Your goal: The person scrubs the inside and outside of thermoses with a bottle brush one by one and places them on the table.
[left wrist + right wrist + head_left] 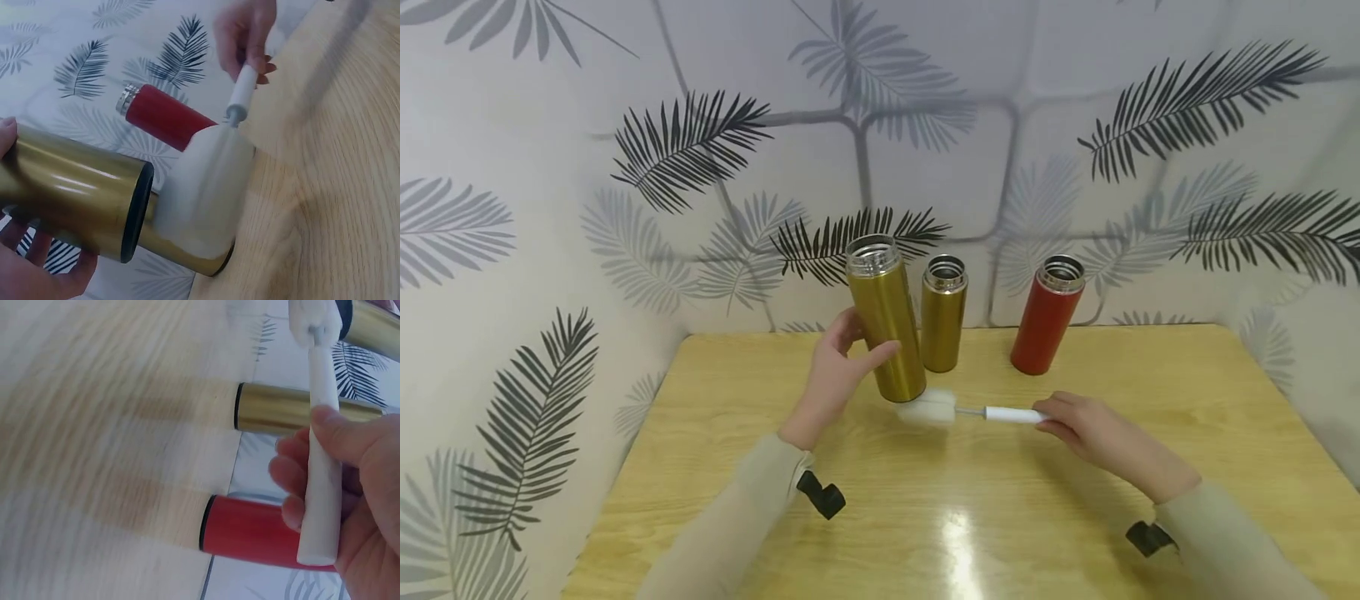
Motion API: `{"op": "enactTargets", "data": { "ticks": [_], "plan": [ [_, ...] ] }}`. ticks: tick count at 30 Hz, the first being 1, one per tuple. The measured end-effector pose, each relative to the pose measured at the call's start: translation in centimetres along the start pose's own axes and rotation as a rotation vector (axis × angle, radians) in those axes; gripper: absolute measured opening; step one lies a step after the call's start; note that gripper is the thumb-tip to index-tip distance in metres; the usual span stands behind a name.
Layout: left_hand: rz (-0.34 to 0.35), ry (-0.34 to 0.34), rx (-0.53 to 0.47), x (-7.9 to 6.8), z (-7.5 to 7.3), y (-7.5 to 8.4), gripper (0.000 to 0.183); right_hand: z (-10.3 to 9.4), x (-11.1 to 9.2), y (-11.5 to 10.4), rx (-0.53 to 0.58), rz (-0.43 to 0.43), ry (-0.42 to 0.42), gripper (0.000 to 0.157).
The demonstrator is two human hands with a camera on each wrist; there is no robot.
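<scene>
My left hand [842, 367] grips a tall gold thermos bottle [886, 333] around its body, raised over the table and tilted, its lidless steel mouth upward. In my right hand [1086, 425] is the white handle of a bottle brush [1011, 414], pinched between thumb and fingers. The brush's white sponge head [203, 187] is blurred and sits right by the base of the held bottle, which overlaps it in the head view. From the right wrist the handle [322, 469] lies along the curled fingers.
A smaller gold bottle [943, 325] without a lid stands at the back of the wooden table [760, 517], just behind the held one. To its right is a red bottle [1047, 321], also lidless. A leaf-patterned wall [925, 183] rises behind the table.
</scene>
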State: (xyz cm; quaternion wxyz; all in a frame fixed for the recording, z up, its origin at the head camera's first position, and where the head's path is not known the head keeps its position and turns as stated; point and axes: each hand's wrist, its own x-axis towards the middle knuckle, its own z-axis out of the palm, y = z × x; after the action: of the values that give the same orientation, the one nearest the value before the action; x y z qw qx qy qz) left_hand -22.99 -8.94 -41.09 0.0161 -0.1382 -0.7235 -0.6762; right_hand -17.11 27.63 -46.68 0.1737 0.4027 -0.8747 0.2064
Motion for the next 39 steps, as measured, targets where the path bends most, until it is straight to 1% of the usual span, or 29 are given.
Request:
{"op": "enactTargets", "data": {
  "ticks": [2, 5, 11, 13, 14, 17, 18, 21, 22, 24, 28, 31, 34, 38, 39],
  "plan": [
    [0.031, 0.021, 0.064, -0.1, 0.3, 0.2, 0.059, -0.1, 0.5, 0.1, -0.021, 0.036, -0.015, 0.026],
    [0.030, 0.020, 0.078, -0.3, 0.7, 0.3, 0.058, -0.1, 1.1, 0.0, -0.046, 0.071, -0.021, 0.025],
    [0.048, 0.025, 0.069, -0.5, 1.1, 0.2, 0.060, 0.2, 1.9, -0.1, -0.079, 0.040, 0.034, 0.027],
    [0.049, 0.030, 0.074, -0.6, 1.2, 0.2, 0.060, 0.4, 1.9, -0.2, -0.076, 0.031, 0.053, 0.016],
    [0.049, 0.034, 0.076, -0.6, 1.3, 0.3, 0.061, 0.6, 1.9, -0.2, -0.073, 0.028, 0.059, 0.014],
    [0.053, 0.052, 0.077, -0.6, 1.4, 0.4, 0.062, 0.8, 1.8, -0.6, -0.047, 0.020, 0.061, 0.034],
    [0.057, 0.061, 0.080, -0.6, 1.4, 0.4, 0.062, 0.8, 1.7, -0.7, -0.037, 0.017, 0.058, 0.034],
    [0.061, 0.093, 0.093, -0.5, 1.4, 0.4, 0.063, 0.8, 1.3, -1.0, -0.013, 0.007, 0.052, 0.015],
    [0.060, 0.101, 0.099, -0.5, 1.4, 0.3, 0.063, 0.7, 1.3, -1.1, -0.007, 0.011, 0.051, 0.018],
    [0.054, 0.104, 0.107, -0.4, 1.5, 0.3, 0.063, 0.6, 1.1, -1.1, -0.016, 0.026, 0.056, 0.030],
    [0.037, 0.086, 0.110, -0.6, 1.8, 0.1, 0.063, 0.3, 1.0, -0.7, -0.052, 0.085, 0.058, 0.033],
    [0.036, 0.078, 0.101, -0.7, 2.0, 0.0, 0.064, 0.6, 1.0, -0.3, -0.059, 0.102, 0.061, 0.033],
    [0.038, 0.079, 0.104, -0.7, 1.9, -0.1, 0.064, 1.0, 1.0, -0.3, -0.035, 0.073, 0.066, 0.020],
    [0.048, 0.113, 0.131, -0.6, 1.4, -0.1, 0.063, 1.3, 1.0, -0.8, 0.020, 0.027, 0.059, 0.018],
    [0.055, 0.124, 0.136, -0.5, 1.2, 0.0, 0.062, 1.2, 1.0, -1.0, 0.028, 0.022, 0.058, 0.022]
  ]
}}
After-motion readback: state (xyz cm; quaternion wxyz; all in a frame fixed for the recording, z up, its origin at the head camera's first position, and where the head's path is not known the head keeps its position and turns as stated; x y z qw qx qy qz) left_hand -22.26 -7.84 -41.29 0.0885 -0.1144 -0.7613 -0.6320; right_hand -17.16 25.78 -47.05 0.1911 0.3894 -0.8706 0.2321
